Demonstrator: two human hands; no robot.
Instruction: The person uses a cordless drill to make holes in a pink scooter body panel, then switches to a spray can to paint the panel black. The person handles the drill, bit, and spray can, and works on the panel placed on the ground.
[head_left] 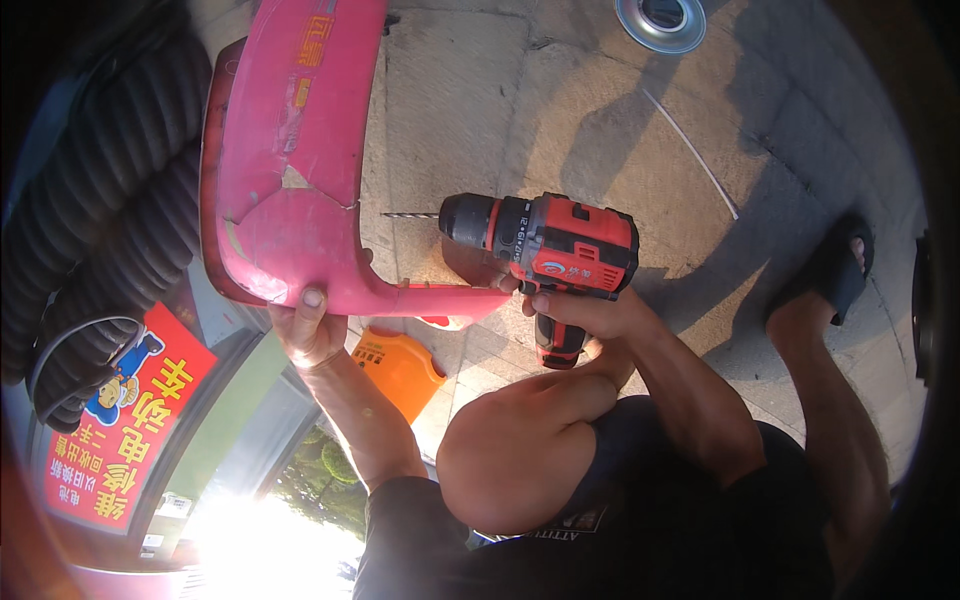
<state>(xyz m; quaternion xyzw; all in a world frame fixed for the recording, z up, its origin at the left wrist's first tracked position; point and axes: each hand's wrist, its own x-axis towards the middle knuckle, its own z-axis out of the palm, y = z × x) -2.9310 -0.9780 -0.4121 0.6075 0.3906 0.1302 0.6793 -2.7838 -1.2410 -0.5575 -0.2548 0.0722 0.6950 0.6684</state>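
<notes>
A glossy pink plastic panel, curved like a scooter body part, stands at the left with cracks running across its lower middle. My left hand grips its lower edge, thumb on the near face. In my right hand is a red and black cordless drill, its handle wrapped by my fingers. The drill's long twist bit points left at the panel. Its tip stops a little short of the panel's right edge, near the end of a crack. A narrow pink arm of the panel reaches right, just below the drill's chuck.
Black ribbed tubing or tyres fill the far left, above a red printed sign. An orange plastic piece lies beyond my left forearm. A round metal dish and a thin white stick rest on the paving. My slippered foot is at right.
</notes>
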